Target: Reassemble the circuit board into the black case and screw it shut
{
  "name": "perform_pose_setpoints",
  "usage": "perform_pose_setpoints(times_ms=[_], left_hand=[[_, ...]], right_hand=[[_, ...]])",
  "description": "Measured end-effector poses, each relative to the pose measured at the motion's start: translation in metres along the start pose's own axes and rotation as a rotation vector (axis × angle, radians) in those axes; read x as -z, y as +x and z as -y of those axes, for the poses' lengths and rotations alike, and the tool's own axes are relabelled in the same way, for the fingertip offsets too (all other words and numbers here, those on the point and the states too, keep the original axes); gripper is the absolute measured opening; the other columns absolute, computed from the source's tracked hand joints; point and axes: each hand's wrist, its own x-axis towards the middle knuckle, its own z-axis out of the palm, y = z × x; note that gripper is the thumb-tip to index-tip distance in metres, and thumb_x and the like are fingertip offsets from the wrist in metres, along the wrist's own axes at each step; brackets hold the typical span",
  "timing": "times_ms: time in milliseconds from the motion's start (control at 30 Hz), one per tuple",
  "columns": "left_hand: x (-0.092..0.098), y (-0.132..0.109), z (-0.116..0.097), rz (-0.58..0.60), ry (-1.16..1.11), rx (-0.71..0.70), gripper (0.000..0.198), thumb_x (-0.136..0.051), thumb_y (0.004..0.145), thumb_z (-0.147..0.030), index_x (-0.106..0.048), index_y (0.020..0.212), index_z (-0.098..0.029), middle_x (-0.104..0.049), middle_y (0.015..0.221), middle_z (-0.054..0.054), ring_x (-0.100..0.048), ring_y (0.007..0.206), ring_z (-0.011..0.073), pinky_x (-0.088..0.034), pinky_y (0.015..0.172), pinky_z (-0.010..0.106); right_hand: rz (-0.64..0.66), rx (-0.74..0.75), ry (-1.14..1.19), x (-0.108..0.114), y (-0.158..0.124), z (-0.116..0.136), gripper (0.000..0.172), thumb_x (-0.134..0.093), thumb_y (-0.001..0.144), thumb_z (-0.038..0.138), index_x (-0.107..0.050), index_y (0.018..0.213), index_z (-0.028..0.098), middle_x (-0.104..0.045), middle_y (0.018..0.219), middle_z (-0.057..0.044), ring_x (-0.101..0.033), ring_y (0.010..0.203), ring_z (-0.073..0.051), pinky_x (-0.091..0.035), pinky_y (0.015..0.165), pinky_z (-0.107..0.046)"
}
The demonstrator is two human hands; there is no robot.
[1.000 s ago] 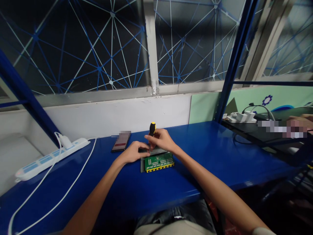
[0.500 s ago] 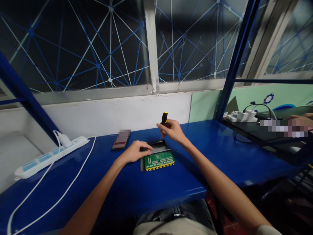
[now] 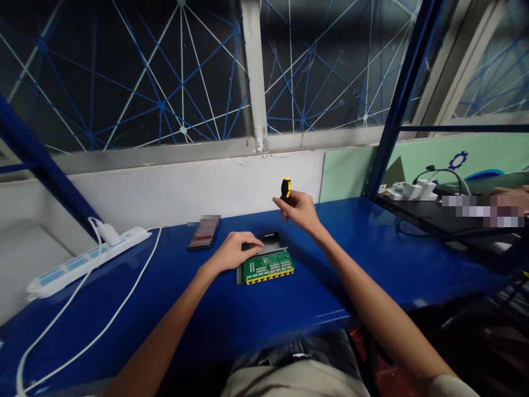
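Observation:
A screwdriver with a black and yellow handle (image 3: 286, 188) is upright in my right hand (image 3: 302, 210), its handle pinched between thumb and fingers. It is above the far right part of a dark metal case (image 3: 273, 244); its tip is hard to make out. My left hand (image 3: 238, 251) grips the left side of the case, fingers bent and thumb towards the middle. In the near half of the case lies a green circuit board (image 3: 268, 264), with a yellow toothed strip (image 3: 270, 277) along its front edge.
A phone (image 3: 204, 232) lies left of the case on the blue table (image 3: 198, 325). Further left is a white power strip (image 3: 88, 262) with a looping white cable (image 3: 131, 298). On the right, another person's hand (image 3: 510, 199) is over a black desk (image 3: 444, 218) with chargers (image 3: 419, 189).
My right hand has lifted the screwdriver up and slightly right, away from the case. The left hand stays at the case with its fingers shifted slightly. The view has tilted a little.

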Motion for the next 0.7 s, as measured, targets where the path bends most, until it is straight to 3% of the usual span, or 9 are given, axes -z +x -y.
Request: perform_pose_setpoints(times_ms=[300,433,567,700], left_hand=[[-0.035,0.050,-0.035,0.076,0.169,-0.177,0.016,-0.061,0.085,-0.018,-0.076,0.092,-0.019,-0.072,0.091,0.006,-0.065,0.086,0.0211,-0.047,0.078,0.031],[-0.051,0.067,-0.043,0.077,0.247,-0.164,0.015,-0.062,0.085,-0.017,-0.076,0.089,-0.019,-0.072,0.090,0.006,-0.065,0.083,0.0225,-0.047,0.076,0.032],[-0.055,0.068,-0.043,0.068,0.255,-0.152,0.015,-0.062,0.086,-0.019,-0.076,0.094,-0.019,-0.072,0.096,0.007,-0.066,0.088,0.0240,-0.047,0.079,0.033],[-0.042,0.054,-0.034,0.006,0.232,-0.144,0.017,-0.060,0.089,-0.023,-0.075,0.095,-0.018,-0.072,0.099,0.007,-0.064,0.093,0.0234,-0.046,0.084,0.034]], right_hand=[[-0.164,0.050,-0.247,0.018,0.009,-0.010,0.034,-0.057,0.083,0.044,-0.050,0.060,0.020,-0.055,0.049,0.000,-0.051,0.050,-0.013,-0.037,0.053,-0.026],[-0.178,0.057,-0.279,0.020,0.010,-0.013,0.035,-0.056,0.084,0.043,-0.049,0.059,0.020,-0.054,0.048,0.000,-0.049,0.050,-0.013,-0.035,0.053,-0.026],[-0.182,0.070,-0.310,0.019,0.010,-0.014,0.034,-0.057,0.083,0.041,-0.048,0.058,0.020,-0.052,0.049,0.000,-0.044,0.049,-0.012,-0.031,0.052,-0.026],[-0.158,0.061,-0.338,0.018,0.011,-0.015,0.033,-0.058,0.082,0.041,-0.048,0.058,0.020,-0.050,0.050,0.001,-0.041,0.049,-0.012,-0.028,0.051,-0.027]])
